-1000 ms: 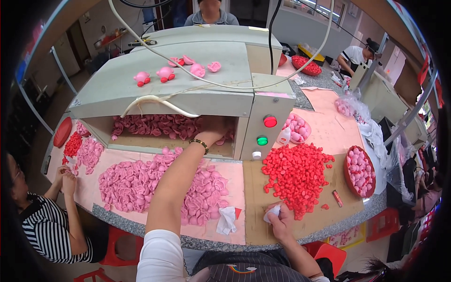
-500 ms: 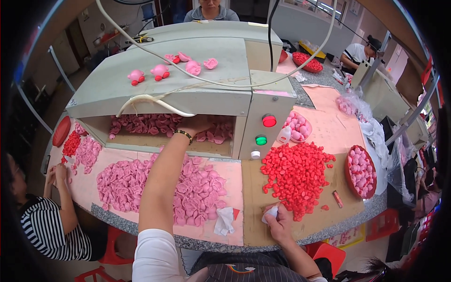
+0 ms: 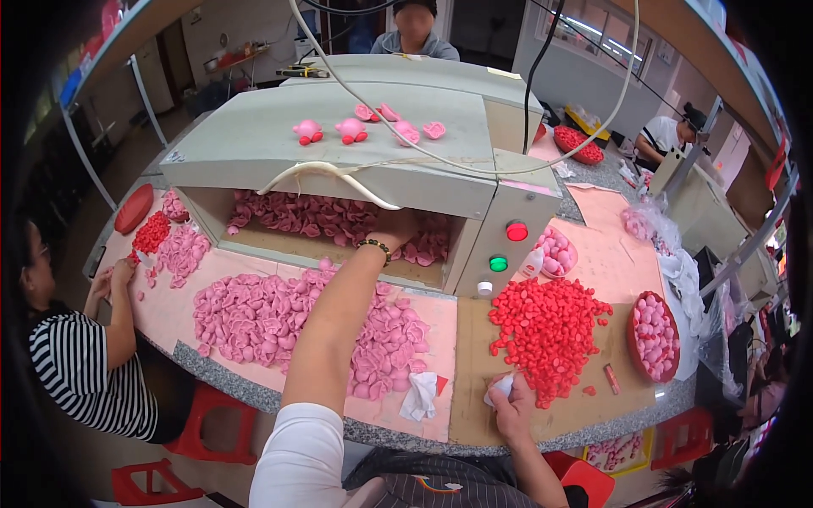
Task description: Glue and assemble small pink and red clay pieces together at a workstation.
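My left arm reaches forward into the wide opening of a grey box-shaped machine (image 3: 339,165). My left hand (image 3: 396,225) is just inside, at a row of pink, ruffled, petal-like pieces (image 3: 305,213); its fingers are hidden among them. A beaded bracelet circles that wrist. Near the table's front edge, my right hand (image 3: 513,408) is closed on a small white bottle (image 3: 500,389), partly covered by the fingers. It rests beside a heap of small, glossy red pieces (image 3: 546,330). Below my left forearm spreads a large heap of pink pieces (image 3: 254,322).
Several pink-and-red pieces (image 3: 351,129) sit on the machine's top. A red basket (image 3: 654,339) of pink balls stands at the right, near a red tube (image 3: 611,378). A crumpled white tissue (image 3: 419,396) lies near the front edge. A person in stripes (image 3: 93,372) works at the left.
The whole view has shifted, so the scene sits farther right and slightly lower. My left hand stays in the machine's opening; my right hand keeps hold of the white bottle.
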Available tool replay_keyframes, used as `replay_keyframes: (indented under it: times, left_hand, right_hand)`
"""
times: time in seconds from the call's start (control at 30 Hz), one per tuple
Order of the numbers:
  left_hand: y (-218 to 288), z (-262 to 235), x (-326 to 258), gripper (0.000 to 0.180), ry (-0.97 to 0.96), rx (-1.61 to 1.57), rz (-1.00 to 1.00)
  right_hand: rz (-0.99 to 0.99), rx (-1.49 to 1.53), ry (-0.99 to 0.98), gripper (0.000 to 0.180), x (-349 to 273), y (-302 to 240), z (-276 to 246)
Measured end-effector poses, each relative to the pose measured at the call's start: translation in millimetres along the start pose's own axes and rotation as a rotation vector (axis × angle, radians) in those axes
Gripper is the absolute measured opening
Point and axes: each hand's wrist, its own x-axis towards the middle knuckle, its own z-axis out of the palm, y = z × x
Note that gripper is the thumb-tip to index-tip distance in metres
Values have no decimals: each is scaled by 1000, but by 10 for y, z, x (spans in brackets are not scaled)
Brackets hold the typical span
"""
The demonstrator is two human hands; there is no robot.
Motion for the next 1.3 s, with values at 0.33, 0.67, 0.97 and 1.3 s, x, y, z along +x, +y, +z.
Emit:
replay_keyframes:
  times: [0.33,0.67,0.97,1.3]
  left_hand:
    - [-77,109,204,38,-268,-7,56]
    - [237,-618,-267,28,-229,-149,-111]
    - [910,-679,-2157,33,-423,-2431,-693]
    - [1323,-348,-2845,22,-492,-2540,-894]
  right_hand:
    - [-127,-182,3,28,11,46,-51]
    - [-129,-226,80,16,181,-17,-59]
    - [-438,-853,12,29,618,-77,112]
    - [-225,-611,-67,17,215,-121,-50]
